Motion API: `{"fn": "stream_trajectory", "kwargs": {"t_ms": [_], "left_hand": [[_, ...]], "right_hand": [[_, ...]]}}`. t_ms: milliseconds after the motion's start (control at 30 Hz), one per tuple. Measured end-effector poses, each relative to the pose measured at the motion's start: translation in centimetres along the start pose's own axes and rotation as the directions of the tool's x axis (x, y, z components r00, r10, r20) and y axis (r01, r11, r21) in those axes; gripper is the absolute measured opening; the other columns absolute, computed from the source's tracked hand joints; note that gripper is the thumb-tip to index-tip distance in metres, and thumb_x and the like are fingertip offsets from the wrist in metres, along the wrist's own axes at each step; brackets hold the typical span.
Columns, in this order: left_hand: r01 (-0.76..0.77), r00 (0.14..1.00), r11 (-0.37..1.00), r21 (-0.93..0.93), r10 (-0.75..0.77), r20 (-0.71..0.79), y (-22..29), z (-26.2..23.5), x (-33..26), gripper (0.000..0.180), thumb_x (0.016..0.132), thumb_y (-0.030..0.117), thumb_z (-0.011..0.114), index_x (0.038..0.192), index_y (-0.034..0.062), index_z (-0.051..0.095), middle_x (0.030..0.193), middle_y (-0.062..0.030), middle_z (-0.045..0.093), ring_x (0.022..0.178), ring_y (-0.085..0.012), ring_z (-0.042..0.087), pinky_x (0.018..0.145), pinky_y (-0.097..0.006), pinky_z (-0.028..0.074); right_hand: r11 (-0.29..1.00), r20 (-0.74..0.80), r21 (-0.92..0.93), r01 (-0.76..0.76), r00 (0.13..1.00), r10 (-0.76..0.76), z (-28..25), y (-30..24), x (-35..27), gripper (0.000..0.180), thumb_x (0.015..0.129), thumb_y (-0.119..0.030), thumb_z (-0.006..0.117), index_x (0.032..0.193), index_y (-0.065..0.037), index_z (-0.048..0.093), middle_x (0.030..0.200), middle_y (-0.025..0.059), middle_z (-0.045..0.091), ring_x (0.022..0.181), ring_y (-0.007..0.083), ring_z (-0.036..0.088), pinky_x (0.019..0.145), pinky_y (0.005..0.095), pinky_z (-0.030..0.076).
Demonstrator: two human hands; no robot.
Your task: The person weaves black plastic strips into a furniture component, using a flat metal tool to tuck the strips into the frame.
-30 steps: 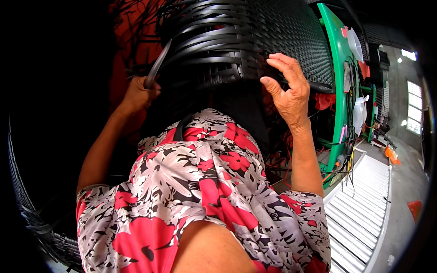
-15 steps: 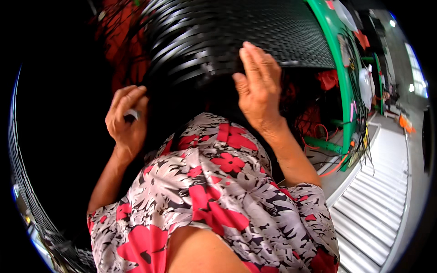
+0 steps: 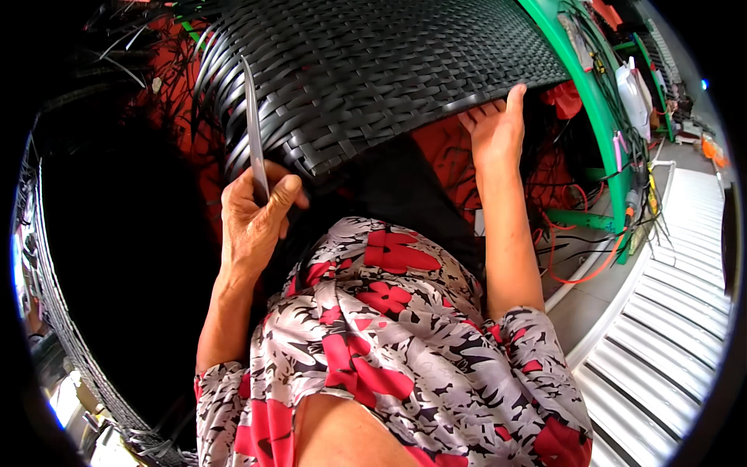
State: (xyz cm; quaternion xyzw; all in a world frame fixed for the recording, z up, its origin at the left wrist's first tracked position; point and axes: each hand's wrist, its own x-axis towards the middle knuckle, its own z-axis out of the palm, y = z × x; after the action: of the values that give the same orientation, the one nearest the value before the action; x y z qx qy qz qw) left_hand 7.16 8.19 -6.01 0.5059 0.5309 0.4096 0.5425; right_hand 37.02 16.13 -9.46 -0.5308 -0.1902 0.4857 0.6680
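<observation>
Overhead, then, line by line:
Woven panel: a black woven panel [image 3: 373, 70] of flat plaited strips fills the top of the view, curving down at its left side and ending in a straight lower edge on the right
Left hand: the left hand [image 3: 253, 222] is raised just below the panel's curved left part, fingers [image 3: 284, 194] closed around a thin grey tool
Tool: the flat grey blade [image 3: 253, 128] stands nearly upright out of the fist, its tip lying across the plaited strips
Right hand: the right hand [image 3: 498, 128] reaches up to the panel's lower edge, fingertips touching that edge from below; the fingers are only loosely curled and grip nothing that can be seen
Forearms: both come up from the lower part of the view, either side of the person's chest
Clothing: a short-sleeved floral blouse [image 3: 373, 342] in grey, white and red covers the lower middle
Behind the panel: red material [image 3: 443, 152] shows between the panel and the person, with loose black strands hanging near it
Right side: a green frame [image 3: 599, 117] runs down beside the panel, carrying tangled wires and an orange cable [image 3: 591, 272]
Far right: a pale ribbed surface [image 3: 677, 311] lies beyond the frame
Left side: a dark curved woven rim [image 3: 54, 311] bends along the edge of view
</observation>
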Motion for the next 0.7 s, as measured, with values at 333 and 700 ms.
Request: {"fn": "stream_trajectory", "kwargs": {"t_ms": [333,700], "left_hand": [[0.061,0.994,0.977,-0.206,-0.041,0.102,0.3,-1.3,-0.2,0.028,0.085,0.022,0.069,0.070,-0.0006,0.060,0.050,0.0008,0.048,0.043,-0.0057,0.042,0.040,-0.021,0.030],[0.058,0.995,0.992,-0.108,-0.049,0.084,2.9,-2.0,-0.5,0.026,0.085,0.018,0.068,0.074,-0.0039,0.059,0.049,0.0001,0.045,0.039,-0.0064,0.037,0.039,-0.021,0.028]], "right_hand": [[0.941,-0.084,0.333,-0.054,0.993,0.087,1.4,1.1,3.4,0.065,0.096,-0.054,0.033,0.136,-0.004,0.037,0.138,0.0130,0.044,0.120,0.0318,0.048,0.100,0.0514,0.040],[0.972,0.002,0.225,-0.066,0.998,0.067,1.0,0.2,3.0,0.071,0.095,-0.059,0.027,0.140,-0.004,0.032,0.143,0.0120,0.038,0.126,0.0316,0.043,0.104,0.0499,0.035]]}}
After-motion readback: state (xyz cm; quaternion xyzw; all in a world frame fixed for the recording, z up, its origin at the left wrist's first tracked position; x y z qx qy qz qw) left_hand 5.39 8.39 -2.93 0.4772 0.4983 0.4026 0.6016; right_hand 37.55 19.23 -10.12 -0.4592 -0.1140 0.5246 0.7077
